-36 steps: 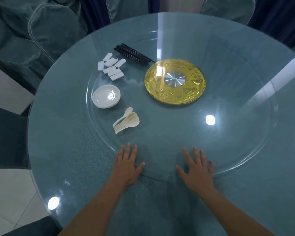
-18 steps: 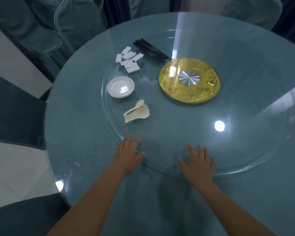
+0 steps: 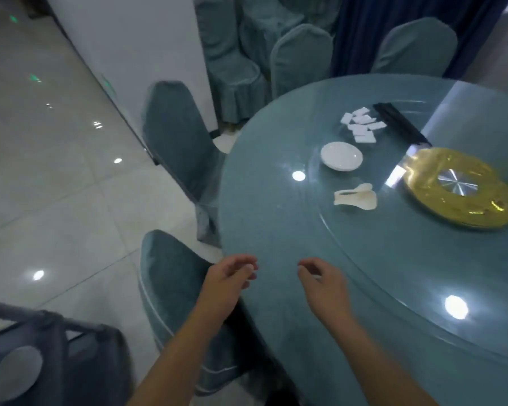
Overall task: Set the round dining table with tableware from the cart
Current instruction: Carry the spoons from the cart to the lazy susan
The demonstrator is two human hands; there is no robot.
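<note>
Round table (image 3: 276, 230), spoons (image 3: 355, 196) beyond empty hands (image 3: 276, 276)

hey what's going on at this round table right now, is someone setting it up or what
A person is partway through setting the round glass-topped table. Both the left hand and the right hand hover near its edge with loosely curled fingers, holding nothing. On the glass turntable lie a small white dish, a bunch of white spoons, white chopstick rests and black chopsticks. No place is laid yet. A cart stands at lower left.
</note>
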